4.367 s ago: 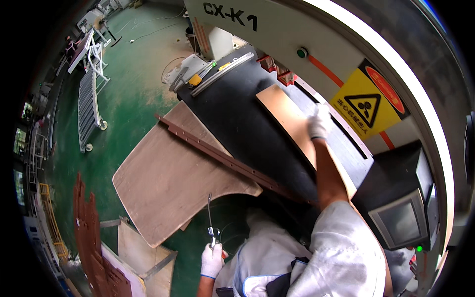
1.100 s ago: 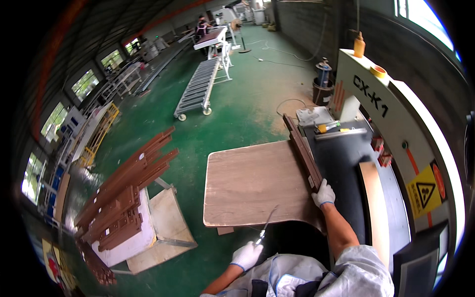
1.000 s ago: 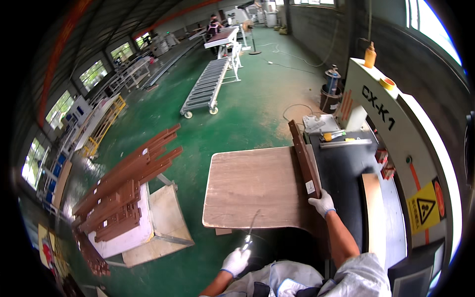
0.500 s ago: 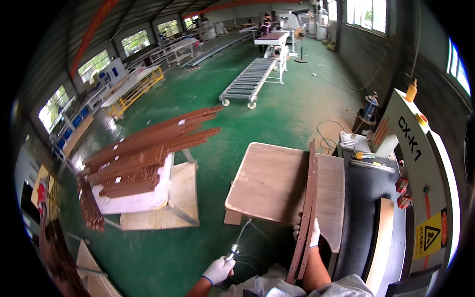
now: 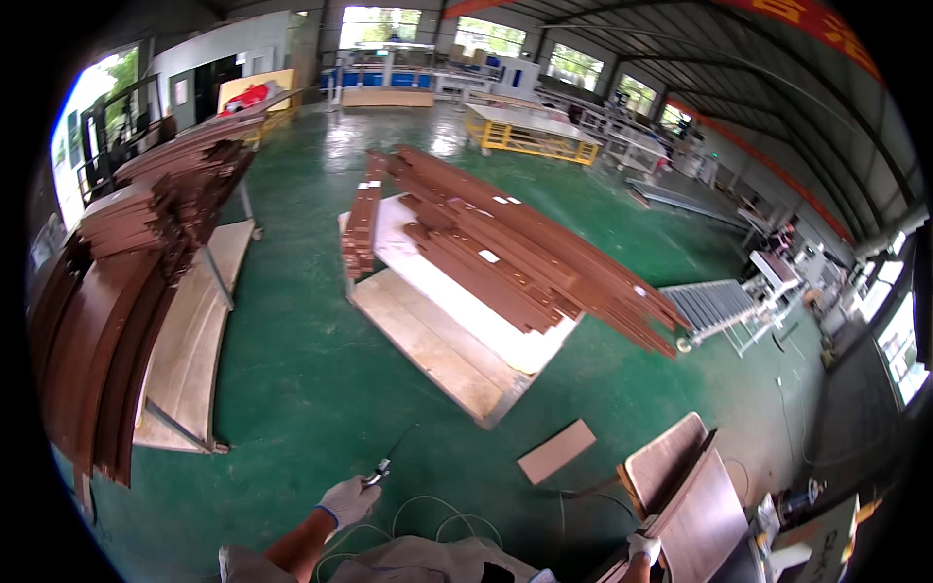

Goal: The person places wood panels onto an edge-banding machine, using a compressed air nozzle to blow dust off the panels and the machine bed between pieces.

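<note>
Green workshop floor [image 5: 321, 379] surrounds the middle cart [image 5: 432, 330], taken as reference for all positions. Left of the middle cart stands a second cart [image 5: 194, 340], heaped with a large brown slat stack [image 5: 97, 330]. Right of the middle cart is a roller conveyor [image 5: 714, 306]. Layered brown slats [image 5: 520, 238] rest on the middle cart's white top, their ends overhanging on the right. A wood-faced panel [image 5: 702, 525] is to the right of the middle cart, on its near side.

Held slats [image 5: 683, 484] extend over that panel, likewise right and near of the middle cart; contact with the panel cannot be confirmed.

Progress, as judged: partway. One lot is in hand and not set down; whether the stacked pieces are finished or waiting cannot be determined.

Condition: long, narrow, straight, reddish-brown; no break visible at this size; exact count not discernible.

Right hand [image 5: 642, 549], gloved: fingers wrapped around the held slats. Left hand [image 5: 350, 503], gloved, near side of the middle cart: closed firmly around a metal blow gun [image 5: 377, 474], thin nozzle directed toward the cart. Trigger position cannot be told.
</note>
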Available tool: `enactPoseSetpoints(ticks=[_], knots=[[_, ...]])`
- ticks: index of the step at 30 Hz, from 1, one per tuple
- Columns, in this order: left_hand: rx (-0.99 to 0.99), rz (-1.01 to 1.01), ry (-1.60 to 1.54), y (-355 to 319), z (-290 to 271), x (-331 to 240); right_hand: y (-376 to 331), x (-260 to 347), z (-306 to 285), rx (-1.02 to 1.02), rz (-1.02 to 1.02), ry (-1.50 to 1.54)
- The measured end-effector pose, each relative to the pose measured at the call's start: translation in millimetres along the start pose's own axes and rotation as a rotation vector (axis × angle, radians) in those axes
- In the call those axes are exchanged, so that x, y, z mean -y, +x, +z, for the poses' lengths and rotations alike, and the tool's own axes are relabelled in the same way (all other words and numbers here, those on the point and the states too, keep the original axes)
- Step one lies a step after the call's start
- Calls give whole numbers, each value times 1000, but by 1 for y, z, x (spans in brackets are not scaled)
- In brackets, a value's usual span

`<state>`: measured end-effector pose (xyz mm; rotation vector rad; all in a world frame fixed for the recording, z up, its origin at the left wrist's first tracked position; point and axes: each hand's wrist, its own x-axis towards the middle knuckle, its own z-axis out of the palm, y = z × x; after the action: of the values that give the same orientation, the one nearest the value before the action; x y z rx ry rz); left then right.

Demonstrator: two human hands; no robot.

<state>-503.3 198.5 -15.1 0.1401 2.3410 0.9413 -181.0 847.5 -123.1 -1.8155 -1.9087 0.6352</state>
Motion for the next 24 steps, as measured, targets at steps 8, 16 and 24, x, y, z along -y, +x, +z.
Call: enactPoseSetpoints(ticks=[8, 16, 24], knots=[[-279, -111, -424, 57, -85, 35, -92, 159, 82, 434, 49, 975], [-531, 55, -526, 203, -197, -54, -149, 438, 143, 1020, -212, 1209], [-615, 150, -1087, 301, -274, -123, -198, 719, 299, 1806, -41, 1106]])
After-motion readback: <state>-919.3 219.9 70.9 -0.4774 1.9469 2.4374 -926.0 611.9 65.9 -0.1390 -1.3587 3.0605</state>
